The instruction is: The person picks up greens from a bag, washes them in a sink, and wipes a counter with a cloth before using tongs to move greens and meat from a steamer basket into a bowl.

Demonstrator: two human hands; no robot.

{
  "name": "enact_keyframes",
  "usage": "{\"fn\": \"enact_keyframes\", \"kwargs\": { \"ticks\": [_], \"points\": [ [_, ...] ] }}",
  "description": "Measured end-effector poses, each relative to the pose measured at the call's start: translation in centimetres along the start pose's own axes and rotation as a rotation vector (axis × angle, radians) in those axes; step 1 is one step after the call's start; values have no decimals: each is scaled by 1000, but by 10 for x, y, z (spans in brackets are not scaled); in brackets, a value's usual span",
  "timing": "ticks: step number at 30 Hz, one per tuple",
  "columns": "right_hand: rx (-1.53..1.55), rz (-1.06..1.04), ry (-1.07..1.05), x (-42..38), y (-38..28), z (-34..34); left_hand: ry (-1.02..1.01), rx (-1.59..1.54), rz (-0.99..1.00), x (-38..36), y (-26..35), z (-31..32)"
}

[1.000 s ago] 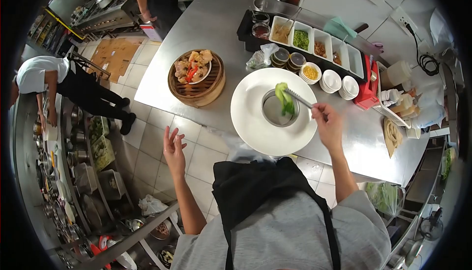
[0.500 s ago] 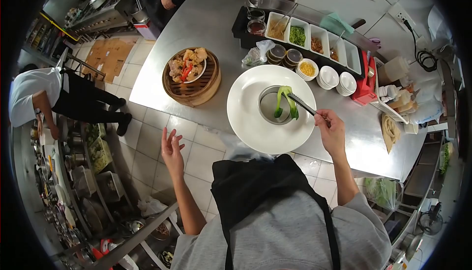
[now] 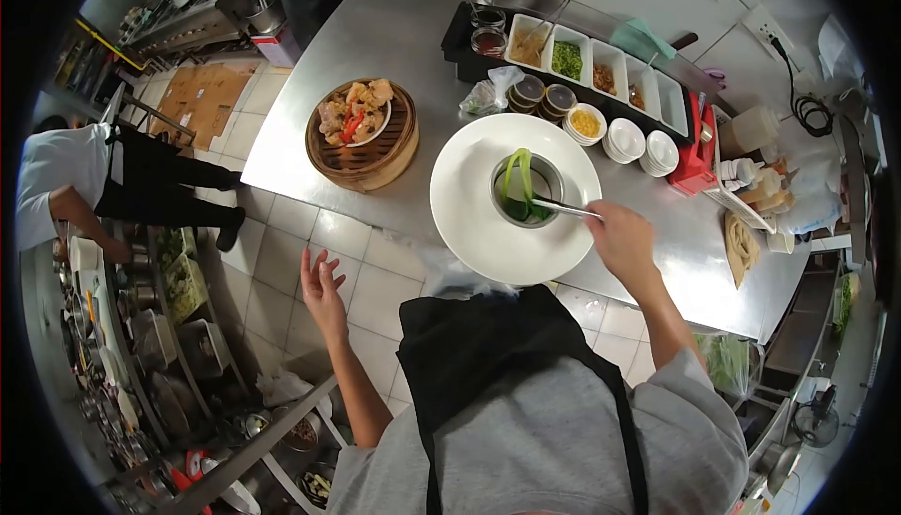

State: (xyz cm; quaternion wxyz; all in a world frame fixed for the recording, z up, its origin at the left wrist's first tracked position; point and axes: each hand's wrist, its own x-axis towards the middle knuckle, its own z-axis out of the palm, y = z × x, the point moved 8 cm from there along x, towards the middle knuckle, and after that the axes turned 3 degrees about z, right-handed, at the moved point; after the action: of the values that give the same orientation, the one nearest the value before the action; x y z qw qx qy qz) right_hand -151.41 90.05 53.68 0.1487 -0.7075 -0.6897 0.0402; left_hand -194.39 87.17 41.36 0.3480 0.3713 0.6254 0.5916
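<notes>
The right hand (image 3: 623, 239) is closed around metal tongs (image 3: 565, 207), whose tips reach into a smooth, round metal ring mold (image 3: 554, 177) on a glossy white wide-rimmed plate (image 3: 458, 198). Glistening leafy greens (image 3: 518, 174), pale-stemmed and dark-leaved, lie inside the ring, partly against its wall; whether the tips grip them is unclear. The left hand (image 3: 322, 282) is empty, fingers loosely spread. A slatted bamboo steamer (image 3: 404, 147) sits on the brushed steel counter (image 3: 399, 41). No writing is legible.
</notes>
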Motion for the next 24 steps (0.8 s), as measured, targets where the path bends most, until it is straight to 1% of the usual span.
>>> {"fn": "enact_keyframes", "kwargs": {
  "ticks": [4, 6, 7, 9, 12, 19, 21, 24],
  "points": [
    [34, -31, -8, 16, -25, -9, -16, 42, 8, -2, 4, 1],
    [61, -130, 176, 26, -39, -26, -21, 9, 35, -2, 7, 1],
    [64, -128, 174, 33, -36, -21, -21, 13, 34, -2, 8, 1],
    [-2, -245, 302, 39, -38, -17, -28, 21, 52, -4, 11, 2],
    [-44, -267, 286, 43, -28, -9, -23, 42, 57, -8, 17, 1],
    [-82, -354, 210, 27, -22, -10, 6, 60, 44, -19, 10, -8],
    [-29, -337, 239, 28, -19, -16, 12, 80, 65, -20, 9, -9],
    [6, -369, 206, 24, -29, -25, 4, 80, 46, -23, 10, -7]
  ]
}}
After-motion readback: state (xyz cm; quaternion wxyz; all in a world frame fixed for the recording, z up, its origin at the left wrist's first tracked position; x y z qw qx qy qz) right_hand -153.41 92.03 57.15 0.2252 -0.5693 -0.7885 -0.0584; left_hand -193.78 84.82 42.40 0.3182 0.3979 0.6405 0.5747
